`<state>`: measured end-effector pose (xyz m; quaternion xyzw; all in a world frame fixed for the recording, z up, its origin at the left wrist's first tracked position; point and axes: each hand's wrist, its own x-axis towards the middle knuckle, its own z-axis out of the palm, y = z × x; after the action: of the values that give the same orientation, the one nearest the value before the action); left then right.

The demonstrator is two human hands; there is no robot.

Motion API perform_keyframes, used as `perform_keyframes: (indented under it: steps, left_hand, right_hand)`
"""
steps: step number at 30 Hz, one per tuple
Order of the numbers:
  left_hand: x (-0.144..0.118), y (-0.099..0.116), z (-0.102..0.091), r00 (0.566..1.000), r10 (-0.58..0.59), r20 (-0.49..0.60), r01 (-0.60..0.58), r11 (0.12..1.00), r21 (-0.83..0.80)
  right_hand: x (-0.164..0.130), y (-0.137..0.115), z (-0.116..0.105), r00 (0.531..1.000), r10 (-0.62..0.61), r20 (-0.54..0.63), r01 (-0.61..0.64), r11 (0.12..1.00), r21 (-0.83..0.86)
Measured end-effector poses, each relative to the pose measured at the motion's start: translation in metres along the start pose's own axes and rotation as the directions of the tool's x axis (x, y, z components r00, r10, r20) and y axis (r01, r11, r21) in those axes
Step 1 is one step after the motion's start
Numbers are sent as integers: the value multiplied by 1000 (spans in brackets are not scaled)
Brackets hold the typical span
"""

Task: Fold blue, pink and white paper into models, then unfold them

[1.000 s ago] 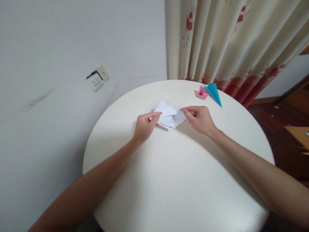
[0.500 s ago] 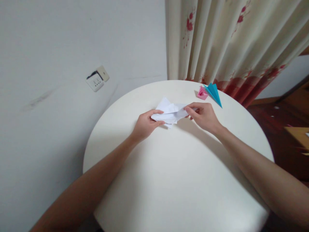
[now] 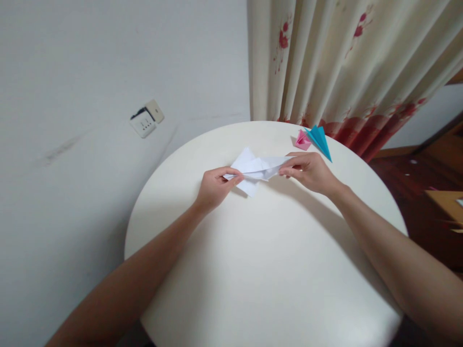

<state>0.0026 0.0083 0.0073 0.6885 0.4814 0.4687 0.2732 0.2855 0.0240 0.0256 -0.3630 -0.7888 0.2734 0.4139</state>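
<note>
A folded sheet of white paper (image 3: 249, 166) is held between my two hands, over the far half of the round white table (image 3: 260, 270). It has several creased layers, with pointed flaps sticking out at the back and the front. My left hand (image 3: 216, 187) pinches its left tip between thumb and fingers. At the other end, my right hand (image 3: 311, 171) grips the right part, thumb toward me; some of its fingers are hidden behind the paper.
A pink folded paper piece (image 3: 302, 140) and a blue paper plane (image 3: 320, 140) lie at the table's back right, touching or nearly so. Behind hangs a flowered curtain (image 3: 325, 62). A socket (image 3: 143, 123) is on the wall at left. A wooden surface (image 3: 446, 202) stands at far right.
My left thumb and fingers have closed together, pressing the paper's left end flatter. My right thumb has shifted slightly down along the paper, and the front flap shows more.
</note>
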Motion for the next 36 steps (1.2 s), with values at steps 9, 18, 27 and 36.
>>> perform_keyframes:
  steps: [9,18,27,36]
  left_hand:
    - [2,-2,3,997,29,76,-22,995,-99]
    - [2,-4,5,999,11,-43,-13,999,-39]
    - [-1,2,8,998,38,-55,-39,999,-16]
    - [-2,3,8,992,92,-82,-91,996,14]
  right_hand:
    - [0,-7,5,993,-21,-116,2,987,-160]
    - [-2,-3,17,987,-6,-158,-14,992,-122]
    - [-3,0,24,952,34,-304,-35,999,4]
    - [-2,-1,24,944,57,-326,-57,998,11]
